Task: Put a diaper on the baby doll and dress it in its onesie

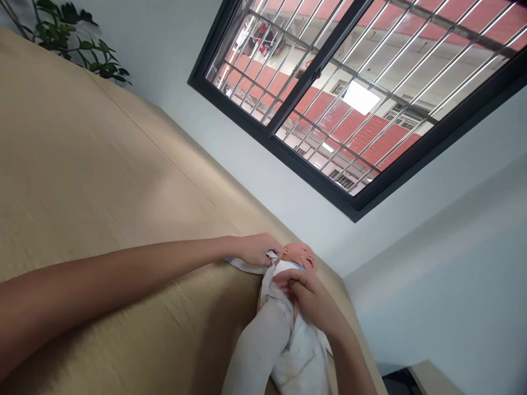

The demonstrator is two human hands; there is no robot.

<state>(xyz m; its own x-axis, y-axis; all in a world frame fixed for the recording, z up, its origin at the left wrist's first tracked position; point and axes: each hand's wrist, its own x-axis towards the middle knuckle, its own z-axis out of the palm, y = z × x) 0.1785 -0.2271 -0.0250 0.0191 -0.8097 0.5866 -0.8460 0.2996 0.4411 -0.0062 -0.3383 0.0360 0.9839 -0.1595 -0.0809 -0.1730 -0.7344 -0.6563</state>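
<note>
A baby doll (pixel 301 254) lies on its back on a wooden table, its bare head toward the wall. It wears a white garment (pixel 284 265) with a blue edge at the neck; its lower body and legs are covered in white cloth (pixel 263 343). At the doll's shoulder, my left hand (pixel 258 248) is closed, pinching a fold of the white garment. A strip of white cloth with a bit of blue extends leftward below that hand. My right hand (pixel 309 296) is on the doll's chest, its fingers curled at the garment's front; the fingertips are partly hidden.
The wooden table (pixel 102 181) stretches to the left, with a seam along it and its far edge beside a white wall. A barred, dark-framed window (pixel 272 137) is above. A green plant (pixel 78 44) stands at upper left, and a box-like piece (pixel 430 378) at lower right.
</note>
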